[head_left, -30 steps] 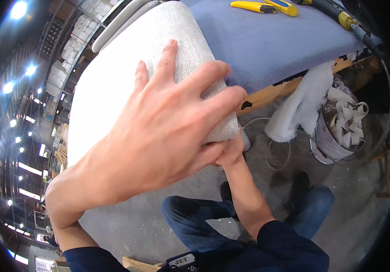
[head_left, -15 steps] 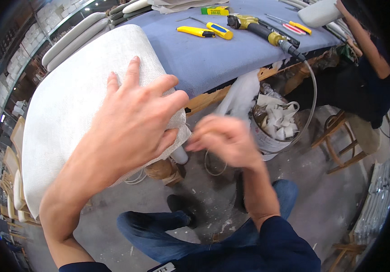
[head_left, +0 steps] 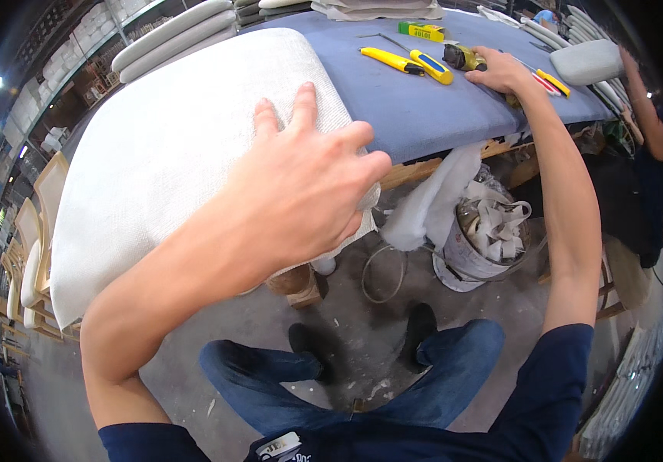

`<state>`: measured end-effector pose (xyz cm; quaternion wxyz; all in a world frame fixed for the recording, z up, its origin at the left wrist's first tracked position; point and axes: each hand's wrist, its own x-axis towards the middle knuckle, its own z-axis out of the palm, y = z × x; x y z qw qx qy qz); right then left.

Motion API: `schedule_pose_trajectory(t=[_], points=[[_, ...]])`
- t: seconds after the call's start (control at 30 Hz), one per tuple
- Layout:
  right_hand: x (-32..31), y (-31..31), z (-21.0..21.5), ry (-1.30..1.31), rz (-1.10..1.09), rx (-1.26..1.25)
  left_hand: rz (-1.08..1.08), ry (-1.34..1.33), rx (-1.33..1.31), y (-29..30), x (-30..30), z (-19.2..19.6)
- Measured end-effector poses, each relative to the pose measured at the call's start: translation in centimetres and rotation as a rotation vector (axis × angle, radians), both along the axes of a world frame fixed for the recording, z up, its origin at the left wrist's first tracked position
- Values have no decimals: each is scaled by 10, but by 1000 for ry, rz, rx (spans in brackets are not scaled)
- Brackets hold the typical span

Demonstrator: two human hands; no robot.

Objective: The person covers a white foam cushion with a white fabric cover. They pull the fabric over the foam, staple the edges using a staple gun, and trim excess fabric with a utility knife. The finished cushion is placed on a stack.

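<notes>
A rounded seat cushion (head_left: 154, 146) covered in pale woven fabric lies at the left, overhanging the near edge of the blue padded table (head_left: 424, 115). My left hand (head_left: 301, 177) holds it at the right side, two fingers stretched over the top and the thumb low by the loose fabric edge. Out on the table, my right hand (head_left: 501, 71) is closed around a gold and black air staple gun (head_left: 464, 58); the hand hides most of its body. Left of it lie a yellow-handled hooked tool (head_left: 431, 68) and a yellow utility knife (head_left: 393, 60).
A green and yellow box (head_left: 422, 31) sits behind the tools. Yellow and red-handled tools (head_left: 553, 82) lie right of my hand. Beneath the table edge stands a bucket of scraps (head_left: 474, 250), beside white wadding (head_left: 439, 200). A co-worker's arm (head_left: 647, 108) holds another cushion (head_left: 587, 63) at the right.
My right hand has left the cushion's fabric edge, reached out to the right over the table and taken hold of the air staple gun. The left hand stays on the cushion.
</notes>
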<state>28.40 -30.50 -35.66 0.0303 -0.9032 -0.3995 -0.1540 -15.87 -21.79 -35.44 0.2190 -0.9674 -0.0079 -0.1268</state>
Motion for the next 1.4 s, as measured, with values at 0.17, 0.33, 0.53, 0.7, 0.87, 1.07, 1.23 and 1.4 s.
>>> schedule_pose_trajectory(t=[0.17, 0.33, 0.53, 0.7, 0.87, 1.07, 1.23, 1.4], points=[[14, -28, -4, -121, -12, 169, -32, -16, 4, -1, 8, -2], [-74, -111, 2, -161, 281, 857, 34, -27, 42, -3, 1, -3], [-313, -190, -72, 614, 409, 1390, 31, -30, 33, -3, 7, -9], [-389, -130, -163, 1004, 455, 1291, 45, 20, 9, -4, 5, -1], [-409, -100, -198, 1001, 463, 1231, 35, -4, 36, -4, 3, -3], [-411, -93, -206, 930, 451, 1193, 34, -2, 28, -3, 3, -4], [-413, -92, -212, 890, 439, 1172, 9, -25, 32, -1, 3, -7], [-415, -91, -216, 857, 426, 1157, -37, -60, 51, 2, 2, -12]])
